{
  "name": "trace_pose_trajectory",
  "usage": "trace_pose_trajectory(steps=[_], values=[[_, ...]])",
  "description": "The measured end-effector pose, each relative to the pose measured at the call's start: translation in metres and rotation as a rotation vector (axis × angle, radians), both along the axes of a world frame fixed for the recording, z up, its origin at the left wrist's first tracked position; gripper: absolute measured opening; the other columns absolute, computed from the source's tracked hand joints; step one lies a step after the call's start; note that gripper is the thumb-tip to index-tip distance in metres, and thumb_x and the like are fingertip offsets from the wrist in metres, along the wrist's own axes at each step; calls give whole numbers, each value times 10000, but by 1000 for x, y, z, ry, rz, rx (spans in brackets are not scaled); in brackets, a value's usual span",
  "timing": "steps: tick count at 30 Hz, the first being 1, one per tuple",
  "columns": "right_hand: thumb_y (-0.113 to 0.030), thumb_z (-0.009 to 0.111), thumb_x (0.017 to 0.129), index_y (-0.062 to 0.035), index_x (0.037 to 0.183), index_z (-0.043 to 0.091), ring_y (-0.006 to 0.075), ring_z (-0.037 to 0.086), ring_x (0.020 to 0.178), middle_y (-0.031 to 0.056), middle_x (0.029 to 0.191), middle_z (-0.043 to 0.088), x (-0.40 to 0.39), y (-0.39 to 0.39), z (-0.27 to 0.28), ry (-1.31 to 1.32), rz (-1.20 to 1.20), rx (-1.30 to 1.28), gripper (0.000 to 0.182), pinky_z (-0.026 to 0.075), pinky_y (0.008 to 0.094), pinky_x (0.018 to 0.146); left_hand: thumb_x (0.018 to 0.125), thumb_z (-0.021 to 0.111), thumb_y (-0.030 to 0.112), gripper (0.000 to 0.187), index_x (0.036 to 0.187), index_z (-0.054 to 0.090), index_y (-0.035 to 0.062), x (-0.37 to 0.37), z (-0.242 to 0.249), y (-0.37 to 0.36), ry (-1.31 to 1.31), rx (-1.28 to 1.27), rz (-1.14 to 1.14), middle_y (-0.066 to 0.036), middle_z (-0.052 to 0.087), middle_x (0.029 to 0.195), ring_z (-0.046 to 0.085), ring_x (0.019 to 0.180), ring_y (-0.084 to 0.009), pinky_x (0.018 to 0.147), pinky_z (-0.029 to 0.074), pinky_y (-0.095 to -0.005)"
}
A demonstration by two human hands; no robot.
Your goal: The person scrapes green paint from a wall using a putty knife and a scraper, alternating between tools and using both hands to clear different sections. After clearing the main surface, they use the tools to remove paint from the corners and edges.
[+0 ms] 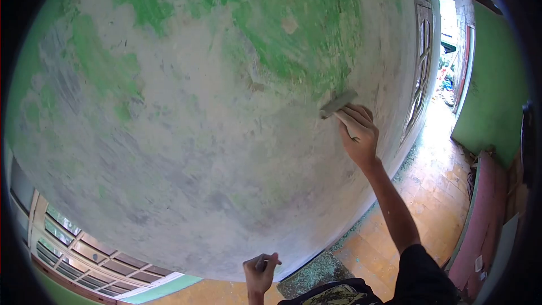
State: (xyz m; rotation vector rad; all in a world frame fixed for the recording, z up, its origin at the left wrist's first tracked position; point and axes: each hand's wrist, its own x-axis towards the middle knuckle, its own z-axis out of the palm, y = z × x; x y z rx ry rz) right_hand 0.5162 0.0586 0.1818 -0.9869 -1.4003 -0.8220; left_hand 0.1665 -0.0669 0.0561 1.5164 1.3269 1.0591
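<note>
My right hand [359, 133] is raised, its fingers closed around a scraper [339, 104] with a broad grey blade. The blade meets the wall [186, 152] just below a patch of green paint [305, 39]. Around the blade, the surface is bare grey-white plaster with streaks of leftover green. Low down, close to the wall's bottom edge, my left hand [259, 274] is curled closed. Something dark and grey shows between its fingers, too little of it to name.
Green paint flakes lie on a dark mat [316, 274] and along the orange tiled floor [420, 214]. A paned window [90, 254] is at lower left. To the right are a bright doorway [449, 62], a green wall [491, 79] and a long pinkish object [485, 220].
</note>
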Motion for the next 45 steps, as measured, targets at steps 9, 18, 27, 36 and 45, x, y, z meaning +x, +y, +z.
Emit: trace_pose_trajectory(steps=[9, 18, 27, 36, 45], values=[[-42, 690, 904, 31, 1081, 656, 144, 647, 779, 72, 852, 672, -73, -86, -126, 866, 1111, -1096, 195, 525, 307, 705, 921, 706, 146, 274, 1126, 709, -36, 63, 12, 13, -211, -72, -34, -18, 653, 685, 446, 482, -20, 422, 312, -224], [-15, 674, 907, 32, 1317, 554, 175, 661, 979, 115, 1052, 697, -106, -148, -167, 1019, 1065, -1158, 430, 534, 321, 873, 927, 715, 215, 204, 949, 692, 13, 80, -45, 10, -457, -397, -43, -20, 646, 699, 547, 522, -58, 441, 378, -220], [-271, 572, 993, -24, 1545, 239, 227, 652, 780, 145, 924, 678, -112, -175, -170, 756, 977, -1529, 690, 505, 377, 738, 1002, 605, 207, 168, 1022, 606, 41, 122, -7, 8, -670, -142, 0, 41, 565, 770, 483, 635, -25, 524, 374, -205], [-181, 567, 985, -59, 1510, 374, 245, 636, 727, 149, 857, 655, -51, -192, -163, 407, 848, -1421, 572, 512, 371, 734, 943, 616, 106, 443, 1353, 509, -24, 63, 104, 30, -86, 521, 99, -6, 572, 796, 492, 684, -60, 591, 392, -219], [-35, 571, 930, -57, 1534, 336, 97, 553, 534, 30, 713, 578, -13, -124, -36, 626, 953, -984, 649, 478, 282, 519, 838, 655, -26, 237, 1052, 569, 27, 108, 175, 63, 270, 863, 4, -81, 606, 878, 507, 622, -121, 548, 410, -279]])
